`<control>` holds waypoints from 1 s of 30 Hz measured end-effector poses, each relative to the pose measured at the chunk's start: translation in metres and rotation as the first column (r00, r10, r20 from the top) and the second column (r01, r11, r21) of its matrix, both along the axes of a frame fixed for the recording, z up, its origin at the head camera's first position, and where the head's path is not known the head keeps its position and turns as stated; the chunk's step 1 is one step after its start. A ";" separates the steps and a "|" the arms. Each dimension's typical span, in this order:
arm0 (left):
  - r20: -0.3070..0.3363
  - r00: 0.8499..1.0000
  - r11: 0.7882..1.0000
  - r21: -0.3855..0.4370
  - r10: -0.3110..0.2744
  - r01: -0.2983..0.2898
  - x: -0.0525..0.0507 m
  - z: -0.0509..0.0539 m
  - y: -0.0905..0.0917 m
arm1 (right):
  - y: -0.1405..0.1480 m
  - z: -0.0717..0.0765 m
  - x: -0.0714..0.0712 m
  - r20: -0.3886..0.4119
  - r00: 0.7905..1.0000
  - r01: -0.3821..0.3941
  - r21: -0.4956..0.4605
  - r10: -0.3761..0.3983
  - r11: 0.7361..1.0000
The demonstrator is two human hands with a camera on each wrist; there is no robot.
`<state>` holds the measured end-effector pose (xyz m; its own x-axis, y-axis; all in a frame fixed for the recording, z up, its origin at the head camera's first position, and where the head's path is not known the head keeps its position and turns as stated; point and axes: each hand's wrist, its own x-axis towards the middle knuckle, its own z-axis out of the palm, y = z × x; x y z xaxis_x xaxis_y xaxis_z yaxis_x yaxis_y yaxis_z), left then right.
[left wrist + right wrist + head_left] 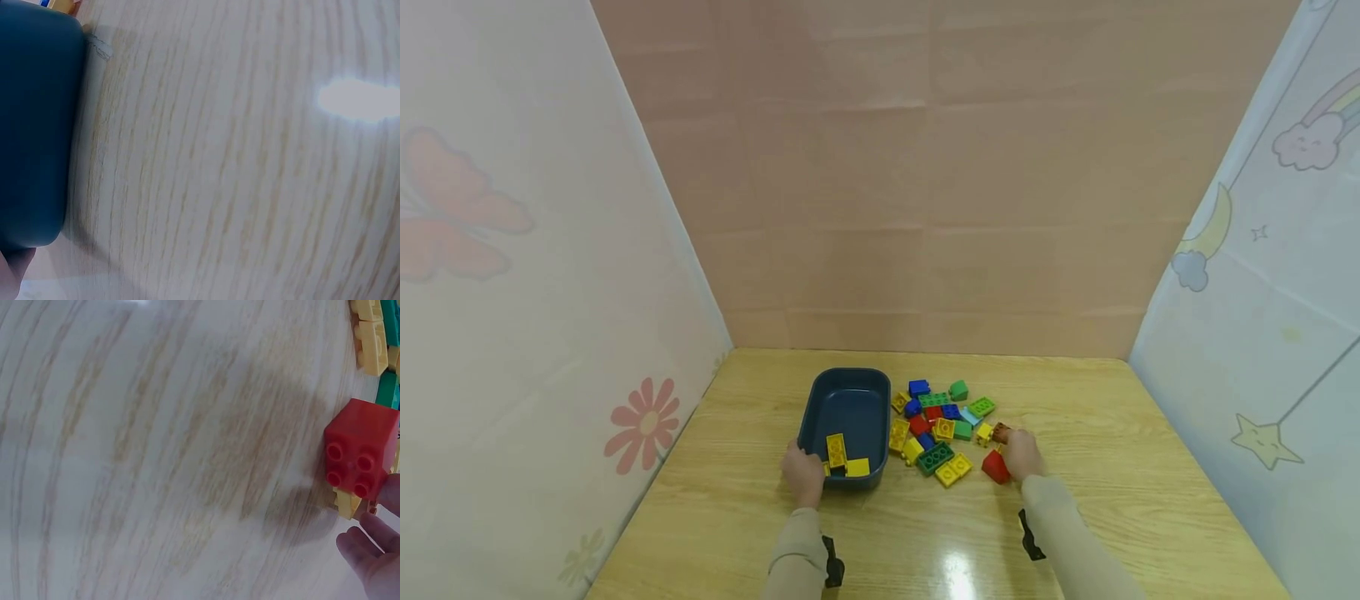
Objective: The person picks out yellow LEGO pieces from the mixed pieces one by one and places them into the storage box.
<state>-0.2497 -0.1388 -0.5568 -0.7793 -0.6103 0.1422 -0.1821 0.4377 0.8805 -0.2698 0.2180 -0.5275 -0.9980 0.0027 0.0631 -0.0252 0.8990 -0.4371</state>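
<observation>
A dark blue rectangular tray [852,417] stands on the table, with several yellow toy bricks [837,450] at its near end. My left hand [803,475] grips the tray's near left edge; in the left wrist view a bit of that hand [9,278] shows below the tray's side [34,137]. My right hand [1024,455] is at the right side of the brick pile, thumb and forefinger on a small brown brick [1002,432]. Close beside its thumb is a red sloped brick [996,467], studs facing the camera in the right wrist view.
Between tray and right hand lie loose toy bricks: a dark green brick [936,458], a yellow brick [953,470], a blue brick [918,388], a light green brick [981,407] and several others. A tan backdrop [917,208] and patterned side sheets enclose the wooden table [1120,467].
</observation>
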 end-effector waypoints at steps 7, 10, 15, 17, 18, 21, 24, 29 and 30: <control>0.005 1.000 1.000 0.001 -0.005 0.005 0.000 0.000 0.000 | 0.003 -0.003 0.000 0.007 1.000 -0.030 -0.009 0.030 1.000; 0.014 1.000 1.000 0.000 -0.010 0.010 0.000 0.000 0.000 | 0.005 -0.004 0.000 0.004 0.999 -0.047 -0.005 0.047 0.999; 0.020 1.000 1.000 -0.003 -0.007 0.007 0.001 0.001 0.001 | 0.005 -0.004 -0.001 0.005 0.999 -0.053 -0.003 0.053 0.999; 0.018 1.000 1.000 -0.005 -0.004 0.004 0.001 0.001 0.001 | 0.005 -0.004 -0.002 0.014 0.999 -0.041 -0.008 0.041 0.999; 0.019 1.000 1.000 -0.005 -0.002 0.002 0.001 0.002 0.001 | 0.005 -0.004 -0.002 0.018 0.999 -0.034 -0.011 0.035 0.999; 0.020 1.000 1.000 -0.003 0.002 -0.002 0.000 0.002 0.001 | 0.004 -0.004 -0.002 0.025 0.999 -0.021 -0.011 0.022 1.000; 0.021 1.000 1.000 0.001 0.004 -0.004 0.000 0.001 0.001 | 0.004 -0.004 -0.002 0.018 1.000 -0.015 -0.014 0.015 1.000; 0.019 1.000 1.000 0.001 0.002 -0.002 0.001 0.001 0.001 | 0.004 -0.005 0.000 0.004 1.000 0.010 -0.048 -0.009 0.999; 0.019 1.000 1.000 0.000 0.001 -0.001 0.001 0.001 0.001 | 0.004 -0.005 0.000 0.002 1.000 0.015 -0.052 -0.015 0.999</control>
